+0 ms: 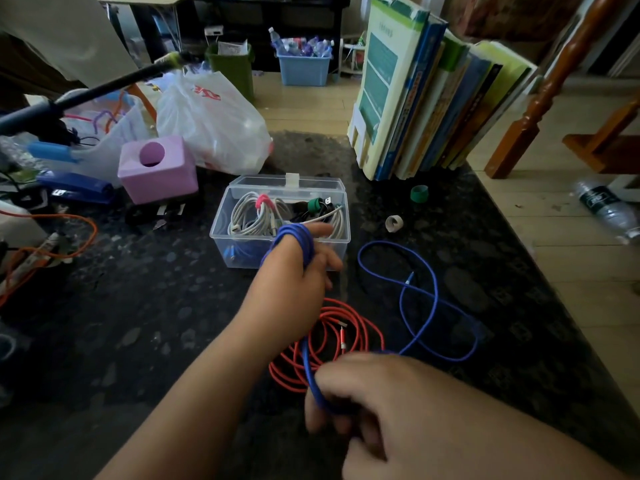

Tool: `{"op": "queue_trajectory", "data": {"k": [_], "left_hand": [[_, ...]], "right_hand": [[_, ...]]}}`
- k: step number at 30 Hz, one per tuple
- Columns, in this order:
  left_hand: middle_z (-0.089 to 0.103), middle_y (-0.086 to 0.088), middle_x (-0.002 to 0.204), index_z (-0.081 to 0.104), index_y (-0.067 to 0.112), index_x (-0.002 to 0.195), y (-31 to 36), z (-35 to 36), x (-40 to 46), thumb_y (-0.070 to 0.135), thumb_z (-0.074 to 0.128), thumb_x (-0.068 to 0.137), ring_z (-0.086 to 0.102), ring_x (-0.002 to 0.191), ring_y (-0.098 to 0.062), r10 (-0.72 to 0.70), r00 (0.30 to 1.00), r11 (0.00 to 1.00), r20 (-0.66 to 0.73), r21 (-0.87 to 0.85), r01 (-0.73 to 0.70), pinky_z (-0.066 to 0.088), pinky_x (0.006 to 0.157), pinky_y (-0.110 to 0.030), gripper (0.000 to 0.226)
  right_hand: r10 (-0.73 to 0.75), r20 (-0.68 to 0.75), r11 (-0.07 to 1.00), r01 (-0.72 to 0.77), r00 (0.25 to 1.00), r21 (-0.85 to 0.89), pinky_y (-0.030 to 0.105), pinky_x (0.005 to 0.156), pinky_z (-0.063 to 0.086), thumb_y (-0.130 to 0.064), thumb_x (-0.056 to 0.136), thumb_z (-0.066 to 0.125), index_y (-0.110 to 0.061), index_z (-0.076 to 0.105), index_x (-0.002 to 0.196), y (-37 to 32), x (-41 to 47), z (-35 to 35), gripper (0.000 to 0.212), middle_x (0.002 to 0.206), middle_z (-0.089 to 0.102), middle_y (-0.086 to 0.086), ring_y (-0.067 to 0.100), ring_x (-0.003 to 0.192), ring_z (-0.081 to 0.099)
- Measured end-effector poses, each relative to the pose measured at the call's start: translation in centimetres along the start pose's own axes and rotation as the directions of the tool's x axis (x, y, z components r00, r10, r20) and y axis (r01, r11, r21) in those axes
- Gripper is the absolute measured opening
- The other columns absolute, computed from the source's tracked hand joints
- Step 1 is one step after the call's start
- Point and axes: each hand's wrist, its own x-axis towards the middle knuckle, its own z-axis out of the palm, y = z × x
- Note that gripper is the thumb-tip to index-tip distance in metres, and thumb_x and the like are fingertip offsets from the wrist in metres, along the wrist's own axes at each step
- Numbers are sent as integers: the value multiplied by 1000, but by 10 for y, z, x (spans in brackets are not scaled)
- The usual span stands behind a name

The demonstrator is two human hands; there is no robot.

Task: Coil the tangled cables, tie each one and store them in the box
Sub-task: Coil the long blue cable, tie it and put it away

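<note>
Dim and underexposed over the dark table (138,323) around both hands, with detail lost in murk to the left of the left hand (294,271). Far brighter beyond the hands, daylight washing the wooden floor (588,271) to the right. Soft glare on the white plastic bag (211,123) up left. Motion blur on the right hand (374,400), closest to camera. Strong wide-angle bending at the edges, leaning the books (433,98) inward

The storage box (280,216) sits on the table (156,306) ahead of me, tied cable coils (256,216) inside it. Behind it lies a plastic bag (211,126), to its left a tissue box (159,169), to its right a row of books (429,98). Two loose cables (429,289) lie in front of the box, near my hands.
</note>
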Motion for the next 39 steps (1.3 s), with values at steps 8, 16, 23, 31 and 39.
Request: {"op": "queue_trajectory", "data": {"k": [8, 16, 23, 31, 39], "left_hand": [[43, 8, 43, 61, 7, 69, 5, -5, -11, 68, 39, 89, 34, 37, -6, -82, 804, 971, 589, -136, 198, 31, 42, -16, 67], [40, 7, 44, 46, 12, 62, 1, -9, -10, 79, 56, 69, 38, 40, -8, -39, 979, 959, 200, 281, -19, 36, 45, -31, 68], [52, 0, 47, 54, 14, 62, -4, -30, 1, 90, 43, 63, 54, 47, -19, -43, 985, 879, -167, 462, 117, 41, 48, -31, 76], [43, 4, 41, 60, 17, 60, -19, -61, 13, 82, 50, 61, 37, 39, -5, -151, 939, 949, -308, 221, 225, 40, 51, -33, 66], [31, 8, 38, 46, 19, 40, -20, -69, 19, 68, 63, 63, 24, 34, -14, -435, 881, 884, -185, -275, 379, 23, 41, -19, 56]], "right_hand": [[55, -468, 992, -101, 882, -73, 19, 59, 48, -24, 66, 63, -35, 67, 66, 7, -10, -61, 12, 80, 63, -12, 5, 69, 63], [337, -454, 938, -253, 825, 238, 21, 66, 53, 1, 76, 65, -34, 61, 81, 51, 7, -67, 36, 85, 66, -6, 7, 77, 69], [410, -606, 910, -352, 682, 220, 24, 43, 43, 10, 73, 58, -34, 61, 78, 78, 8, -78, 44, 73, 65, -1, 14, 50, 60], [291, -899, 813, -579, 329, 51, 37, 56, 54, -12, 72, 79, -45, 55, 82, 124, -20, -123, 42, 75, 61, -12, 13, 65, 59], [559, -753, 780, -527, 347, 337, 31, 48, 55, -32, 82, 80, -24, 63, 78, 154, -17, -121, 20, 63, 65, -3, 15, 51, 64]]}}
